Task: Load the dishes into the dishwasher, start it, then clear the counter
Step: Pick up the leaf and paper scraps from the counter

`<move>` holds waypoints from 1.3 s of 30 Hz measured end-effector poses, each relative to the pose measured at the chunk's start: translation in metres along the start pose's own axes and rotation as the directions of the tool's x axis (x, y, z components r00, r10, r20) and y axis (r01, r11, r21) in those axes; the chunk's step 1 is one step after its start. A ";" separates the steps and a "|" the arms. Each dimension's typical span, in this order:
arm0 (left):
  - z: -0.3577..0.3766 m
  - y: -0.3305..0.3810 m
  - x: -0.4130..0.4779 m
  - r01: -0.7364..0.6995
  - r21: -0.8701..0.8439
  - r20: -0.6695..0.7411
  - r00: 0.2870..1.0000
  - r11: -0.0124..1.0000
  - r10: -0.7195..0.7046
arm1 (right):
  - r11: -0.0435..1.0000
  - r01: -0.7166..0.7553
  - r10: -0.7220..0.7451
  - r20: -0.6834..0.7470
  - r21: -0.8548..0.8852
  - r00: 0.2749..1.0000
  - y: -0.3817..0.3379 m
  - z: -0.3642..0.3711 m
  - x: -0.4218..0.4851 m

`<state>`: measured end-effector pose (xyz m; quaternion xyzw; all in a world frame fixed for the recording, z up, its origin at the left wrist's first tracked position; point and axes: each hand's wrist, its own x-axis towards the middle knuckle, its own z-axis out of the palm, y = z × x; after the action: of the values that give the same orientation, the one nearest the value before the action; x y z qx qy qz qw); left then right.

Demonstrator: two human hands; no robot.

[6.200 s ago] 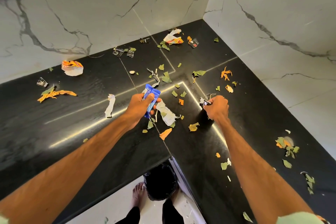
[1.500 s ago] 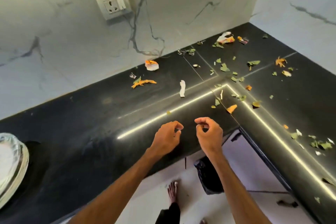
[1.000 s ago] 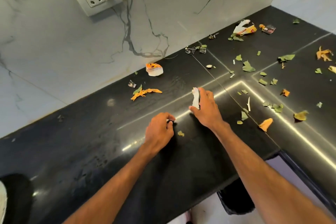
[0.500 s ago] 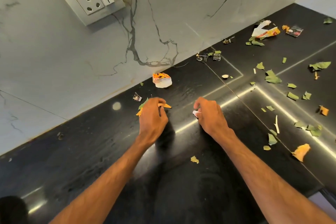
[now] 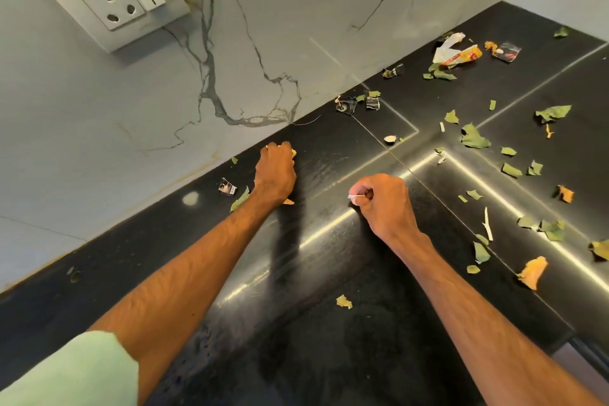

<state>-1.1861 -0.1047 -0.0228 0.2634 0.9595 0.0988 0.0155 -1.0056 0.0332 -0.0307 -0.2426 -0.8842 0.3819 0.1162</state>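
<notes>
Torn wrappers, green leaf bits and orange peel litter the black counter (image 5: pixel 316 339). My left hand (image 5: pixel 275 171) reaches to the wall edge, its fingers curled over an orange-and-white wrapper (image 5: pixel 293 152) of which only a yellow corner shows. An orange peel strip (image 5: pixel 288 202) and a green leaf (image 5: pixel 240 199) lie under that wrist. My right hand (image 5: pixel 385 201) is a fist over the counter and grips a white paper scrap (image 5: pixel 356 197) that sticks out by the thumb.
A wall socket (image 5: pixel 112 0) sits on the marble backsplash. A small foil scrap (image 5: pixel 227 187) lies left of my left hand. More wrappers (image 5: pixel 456 51) lie in the far corner. Leaf bits (image 5: pixel 474 138) and an orange peel (image 5: pixel 532 272) are scattered to the right.
My right hand took the white paper strip off the counter and closed on it. My left hand moved past the orange peel strip to the wrapper by the wall.
</notes>
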 end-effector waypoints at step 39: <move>0.017 0.090 0.104 -0.364 -0.209 -0.094 0.931 0.908 0.352 | 0.964 0.163 -0.167 -0.002 -0.212 0.986 0.050 -0.037 0.202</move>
<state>-1.2291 0.0274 -0.0193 0.4286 0.8778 0.2140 0.0004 -1.1466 0.1901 -0.0376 -0.1829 -0.9357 0.2723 0.1299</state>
